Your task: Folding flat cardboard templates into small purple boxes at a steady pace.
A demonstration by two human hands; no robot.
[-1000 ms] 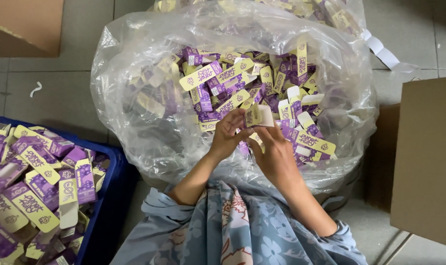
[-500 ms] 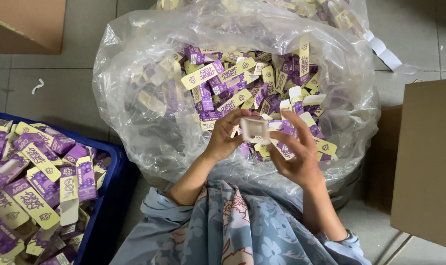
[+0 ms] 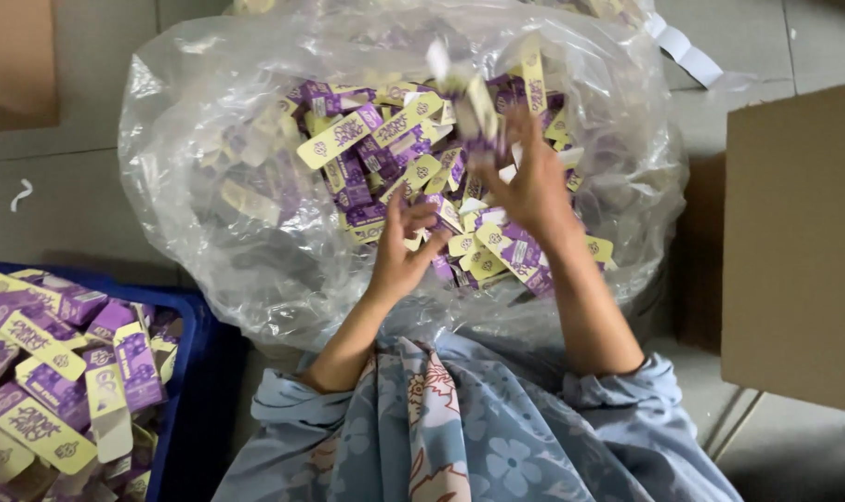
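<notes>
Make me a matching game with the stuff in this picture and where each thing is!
Things:
1. Clear plastic bag
2. Blue crate
3. Cardboard box
4. Right hand

Places:
A. At the right edge of the picture
B. In the middle, full of purple and yellow cartons
C. Raised over the heap, with a blurred carton at its fingers
D. At the bottom left, holding more cartons

Pairs: 1-B, 2-D, 3-A, 4-C
</notes>
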